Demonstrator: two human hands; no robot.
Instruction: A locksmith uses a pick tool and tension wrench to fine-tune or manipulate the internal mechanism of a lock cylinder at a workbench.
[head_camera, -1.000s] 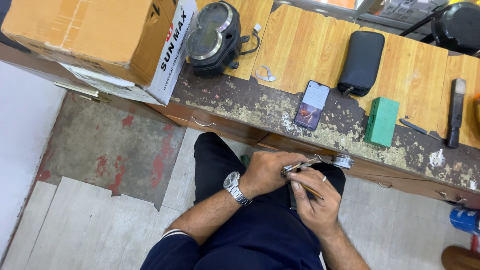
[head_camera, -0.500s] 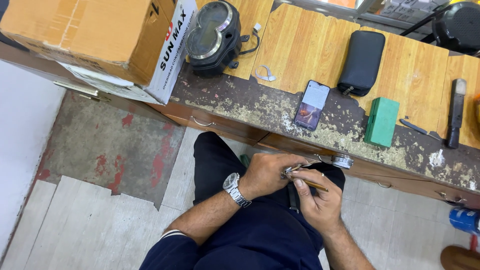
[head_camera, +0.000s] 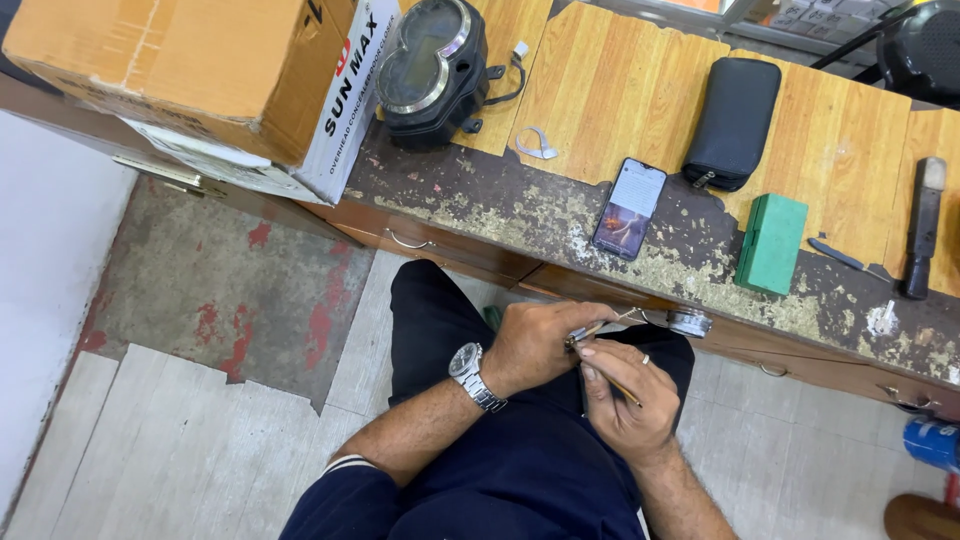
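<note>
Over the lap, left hand (head_camera: 540, 345) grips a small metal part (head_camera: 582, 334); right hand (head_camera: 625, 395), pinching a thin tool (head_camera: 622, 391), works its near end, job apparently unfinished.

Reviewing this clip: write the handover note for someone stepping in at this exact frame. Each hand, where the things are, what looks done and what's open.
Left hand, wristwatch on the wrist, grips a small metal part above the lap.
Right hand holds a thin tool and presses its tip against that part.
A silver watch-like piece hangs by the bench edge, just past the hands.
On the bench: phone, black pouch, green box, instrument cluster, cardboard box.
Done: part and tool in hand, tip engaged.
Left: the fine work on the part; its progress is too small to tell.
</note>
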